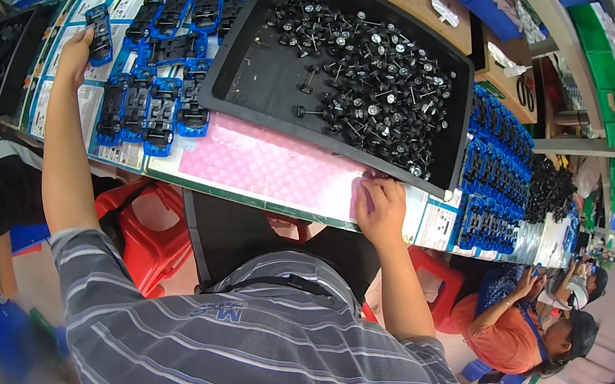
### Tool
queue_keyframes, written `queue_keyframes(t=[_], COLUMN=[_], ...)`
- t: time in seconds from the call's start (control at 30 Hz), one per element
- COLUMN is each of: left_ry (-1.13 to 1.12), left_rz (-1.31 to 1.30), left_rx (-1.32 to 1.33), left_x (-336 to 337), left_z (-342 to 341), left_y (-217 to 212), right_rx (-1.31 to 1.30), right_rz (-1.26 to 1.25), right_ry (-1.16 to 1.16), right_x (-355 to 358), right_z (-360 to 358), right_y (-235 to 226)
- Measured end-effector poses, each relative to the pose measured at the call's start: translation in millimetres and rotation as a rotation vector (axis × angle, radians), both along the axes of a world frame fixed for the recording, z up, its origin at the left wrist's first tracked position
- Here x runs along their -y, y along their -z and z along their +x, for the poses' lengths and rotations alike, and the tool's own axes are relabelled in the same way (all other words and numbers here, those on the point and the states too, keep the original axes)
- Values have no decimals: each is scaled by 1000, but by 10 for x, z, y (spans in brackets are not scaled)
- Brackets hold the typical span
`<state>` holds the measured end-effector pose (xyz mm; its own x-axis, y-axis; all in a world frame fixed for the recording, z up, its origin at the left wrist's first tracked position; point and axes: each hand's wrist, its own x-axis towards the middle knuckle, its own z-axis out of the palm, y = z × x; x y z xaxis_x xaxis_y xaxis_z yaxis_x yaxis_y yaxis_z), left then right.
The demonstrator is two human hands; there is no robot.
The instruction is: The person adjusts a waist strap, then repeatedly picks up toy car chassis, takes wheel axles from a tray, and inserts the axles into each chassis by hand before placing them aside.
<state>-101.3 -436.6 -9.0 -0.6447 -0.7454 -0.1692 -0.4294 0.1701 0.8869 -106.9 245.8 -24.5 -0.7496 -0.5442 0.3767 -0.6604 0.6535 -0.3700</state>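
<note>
Left hand (75,58), chassis (100,39) in grip; right hand (382,207), grip unclear, beside black tray (264,76)

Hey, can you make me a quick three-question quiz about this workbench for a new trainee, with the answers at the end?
1. What fills much of the big black tray?
A) Red stools
B) Small wheels on axles
C) Scissors
2. True or false: the right hand is reaching in among those wheels.
3. Fill in the missing word: the ____ hand touches a blue-and-black toy car part.

Key:
1. B
2. False; it is outside the tray, at the end of the pink sheet.
3. Left
</note>
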Motion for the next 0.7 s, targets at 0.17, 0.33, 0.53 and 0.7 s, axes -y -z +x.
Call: queue_keyframes(t=[0.17, 0.33, 0.53, 0.7], left_ry=[-19, 40, 85, 147], left_rz=[-198, -512, -870, -827], left_rx=[-32, 139, 187, -198], left_x=[177, -111, 517, -1267], left_z=[-501, -899, -138, 258], left_y=[361, 491, 401, -131], right_rx=[9, 9, 4, -265], right_rz=[-18, -16, -269, -242], right_ry=[-4, 44, -71, 359], right_x=[-39, -141, -129, -936], right_z=[-27, 1, -19, 283], right_y=[-6, -8, 32, -173])
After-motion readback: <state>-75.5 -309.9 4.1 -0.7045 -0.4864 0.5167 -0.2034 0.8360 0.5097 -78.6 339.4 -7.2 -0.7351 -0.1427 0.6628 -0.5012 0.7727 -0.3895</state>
